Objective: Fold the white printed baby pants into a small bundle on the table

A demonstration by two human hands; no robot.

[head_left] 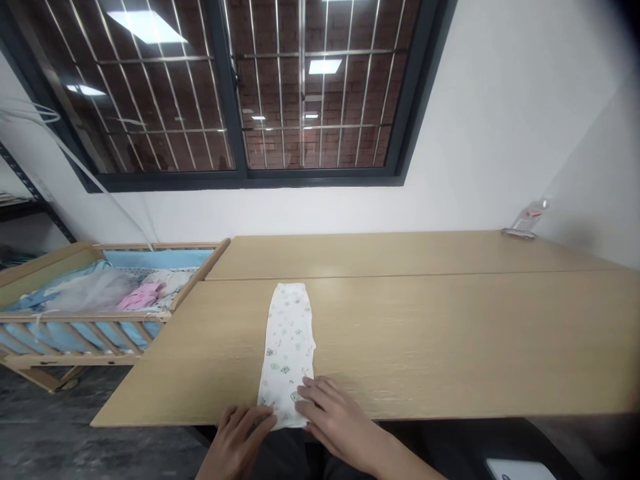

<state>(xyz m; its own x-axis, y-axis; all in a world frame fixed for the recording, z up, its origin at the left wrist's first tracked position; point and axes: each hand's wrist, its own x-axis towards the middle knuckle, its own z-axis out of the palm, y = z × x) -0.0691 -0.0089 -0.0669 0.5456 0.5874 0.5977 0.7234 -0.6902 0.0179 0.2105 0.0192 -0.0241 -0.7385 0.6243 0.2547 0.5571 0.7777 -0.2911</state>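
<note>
A pair of white printed baby trousers (289, 333), folded lengthwise into a narrow strip, lies flat on the light wood table (430, 340). Its near end reaches the table's front edge. At the near left corner, my left hand (243, 437) is closed, thumb and forefinger together on the fabric. My right hand (340, 419) rests over the near right side with its fingers stretched out and apart on the cloth; its thumb is partly hidden.
A wooden crib (85, 321) with blue lining, holding a pink cloth (141, 296) and other bedding, adjoins the table's left side. A clear plastic packet (527, 220) stands at the back right corner. A white device (520, 469) sits below the front edge.
</note>
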